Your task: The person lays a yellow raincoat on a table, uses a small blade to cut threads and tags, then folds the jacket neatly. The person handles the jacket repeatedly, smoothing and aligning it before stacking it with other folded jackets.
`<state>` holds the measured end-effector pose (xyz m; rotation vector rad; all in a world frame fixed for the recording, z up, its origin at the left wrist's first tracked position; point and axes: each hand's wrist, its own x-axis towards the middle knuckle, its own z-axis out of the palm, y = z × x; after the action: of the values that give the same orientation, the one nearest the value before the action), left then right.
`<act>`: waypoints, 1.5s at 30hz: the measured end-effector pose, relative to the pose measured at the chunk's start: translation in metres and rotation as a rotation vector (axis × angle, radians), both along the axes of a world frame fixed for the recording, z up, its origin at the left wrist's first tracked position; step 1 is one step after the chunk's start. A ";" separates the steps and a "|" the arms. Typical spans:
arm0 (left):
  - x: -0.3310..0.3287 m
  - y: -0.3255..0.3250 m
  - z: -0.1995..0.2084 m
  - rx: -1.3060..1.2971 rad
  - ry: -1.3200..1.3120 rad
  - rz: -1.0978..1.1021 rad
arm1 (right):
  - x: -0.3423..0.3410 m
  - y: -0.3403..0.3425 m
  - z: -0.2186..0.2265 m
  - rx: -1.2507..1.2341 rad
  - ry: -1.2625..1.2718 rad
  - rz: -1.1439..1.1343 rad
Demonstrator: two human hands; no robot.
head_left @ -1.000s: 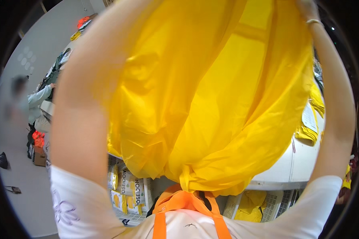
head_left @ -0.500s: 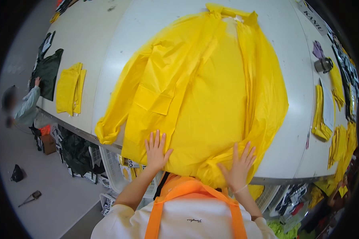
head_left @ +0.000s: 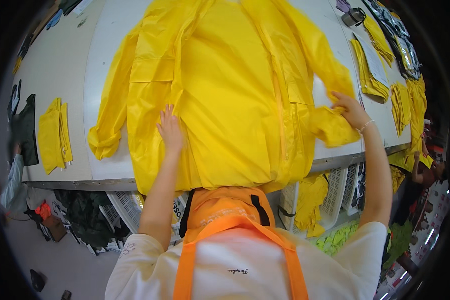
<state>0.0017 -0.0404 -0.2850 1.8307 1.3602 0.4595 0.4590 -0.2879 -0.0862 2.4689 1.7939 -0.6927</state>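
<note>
A yellow raincoat (head_left: 225,95) is spread flat on the white counter (head_left: 70,60), its hem hanging over the near edge. The left hand (head_left: 170,131) is laid open on the coat's lower front, fingers spread and pressed flat against the fabric. The right hand (head_left: 351,109) is placed at the coat's right sleeve (head_left: 330,85), fingers closed on the fabric near the cuff. A folded yellow garment (head_left: 54,136) is seen at the counter's left, well apart from the coat. More folded yellow pieces (head_left: 367,67) are stacked along the right side. White baskets (head_left: 330,200) are stored under the counter.
</note>
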 end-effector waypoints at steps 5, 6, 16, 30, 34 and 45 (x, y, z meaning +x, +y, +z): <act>-0.023 -0.001 0.102 -1.032 -0.925 0.394 | -0.058 -0.016 -0.019 0.227 -0.007 -0.063; -0.030 -0.004 0.107 -1.164 -1.185 0.303 | -0.105 0.010 -0.020 0.254 0.240 -0.193; 0.005 -0.056 0.134 -0.934 -1.143 0.106 | -0.361 0.113 -0.052 0.613 1.053 -0.457; 0.015 -0.092 0.129 0.488 -0.236 0.153 | -0.313 0.092 -0.074 0.551 1.318 -0.655; -0.013 -0.151 0.126 -0.922 -0.324 -0.091 | -0.308 0.077 -0.062 0.489 1.267 -0.725; 0.009 -0.158 0.067 -1.097 -1.129 0.555 | -0.226 -0.042 -0.120 0.822 -0.290 -0.492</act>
<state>0.0103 -0.1980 -0.2179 0.1451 0.9042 0.6759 0.2334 -0.3300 -0.2060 3.3188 1.5553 0.5394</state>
